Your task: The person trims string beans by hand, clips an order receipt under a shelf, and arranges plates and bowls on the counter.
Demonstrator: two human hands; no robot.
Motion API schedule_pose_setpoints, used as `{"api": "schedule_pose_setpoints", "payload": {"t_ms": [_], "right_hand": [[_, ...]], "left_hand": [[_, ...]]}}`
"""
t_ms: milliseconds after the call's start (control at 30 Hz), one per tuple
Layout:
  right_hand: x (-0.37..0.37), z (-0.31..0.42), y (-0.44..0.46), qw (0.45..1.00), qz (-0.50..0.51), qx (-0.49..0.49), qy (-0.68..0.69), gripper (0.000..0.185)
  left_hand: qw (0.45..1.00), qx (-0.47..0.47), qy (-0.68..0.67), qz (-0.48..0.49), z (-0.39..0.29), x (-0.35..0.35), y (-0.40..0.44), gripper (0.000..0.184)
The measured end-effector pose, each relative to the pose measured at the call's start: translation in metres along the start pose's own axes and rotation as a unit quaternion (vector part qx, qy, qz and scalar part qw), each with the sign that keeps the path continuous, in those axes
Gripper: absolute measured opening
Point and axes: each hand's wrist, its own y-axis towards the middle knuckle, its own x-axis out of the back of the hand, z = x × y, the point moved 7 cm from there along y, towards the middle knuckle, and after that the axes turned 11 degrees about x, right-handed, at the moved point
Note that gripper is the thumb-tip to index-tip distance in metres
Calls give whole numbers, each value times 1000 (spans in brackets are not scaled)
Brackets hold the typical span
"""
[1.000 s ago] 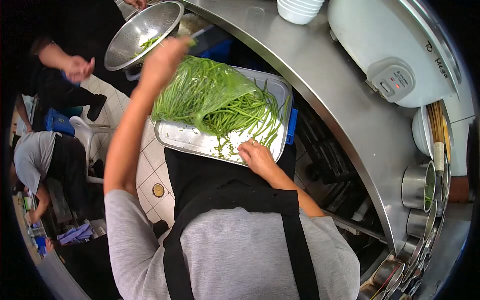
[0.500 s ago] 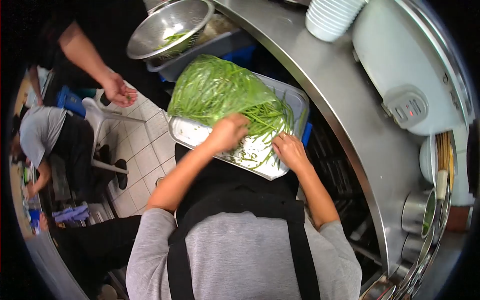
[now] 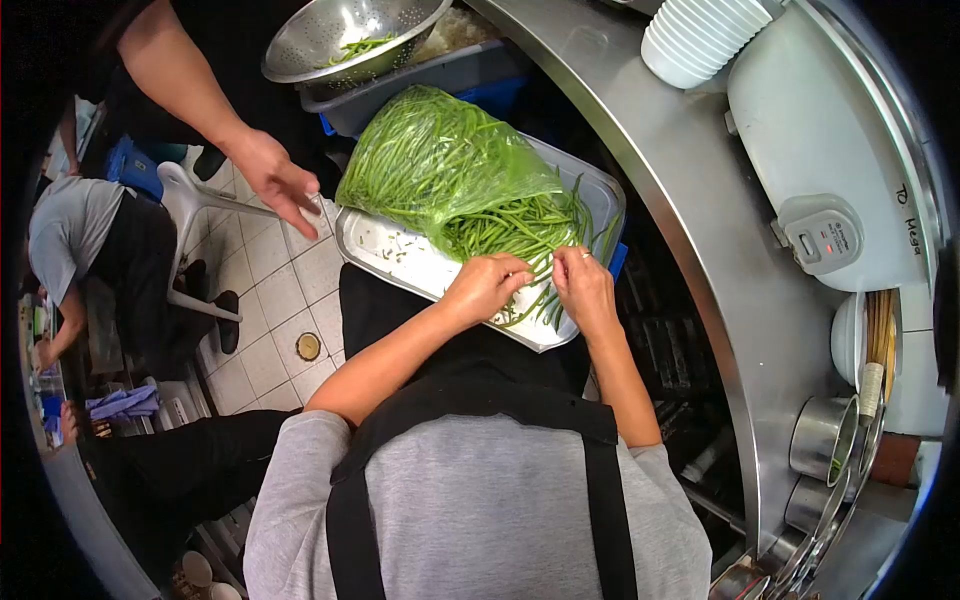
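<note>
Long green beans [image 3: 517, 228] spill from a clear plastic bag [image 3: 440, 160] lying on a metal tray [image 3: 365, 240] in front of me. Over the tray's near side, my left hand [image 3: 487, 287] is closed, thumb and fingers pinching a green bean. Close beside it on the right, my right hand [image 3: 583, 285] also pinches a green bean, its fingertips near the loose pile. Whether both hold the same bean I cannot tell. Small cut bits lie scattered on the tray's left part, and my hands cover some of its near side.
A co-worker's open hand [image 3: 275, 180] reaches in from the left. Behind the tray, a colander [image 3: 300, 50] with some beans rests over a grey bin [image 3: 345, 110]. A steel counter [image 3: 640, 150] curves along the right, bearing a rice cooker [image 3: 820, 235] and stacked white tubs [image 3: 700, 40].
My left hand has moved right and down, close to my right hand. My right hand has risen slightly. The co-worker's hand has come nearer, its fingers now extended.
</note>
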Motion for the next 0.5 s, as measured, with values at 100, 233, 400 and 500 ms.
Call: {"api": "schedule_pose_setpoints", "payload": {"t_ms": [100,233,400,500], "right_hand": [[-27,-13,-12,985,101,-104,98,13],[-66,-1,-24,894,77,-193,396,23],[-81,27,-19,777,105,-294,547,18],[-81,29,-15,751,82,-318,573,17]], "left_hand": [[954,218,-197,63,36,1,-2,22],[909,204,-359,53,46,20,-4,27],[864,231,-446,42,50,25,-8,27],[839,243,-485,45,47,21,-10,29]]}}
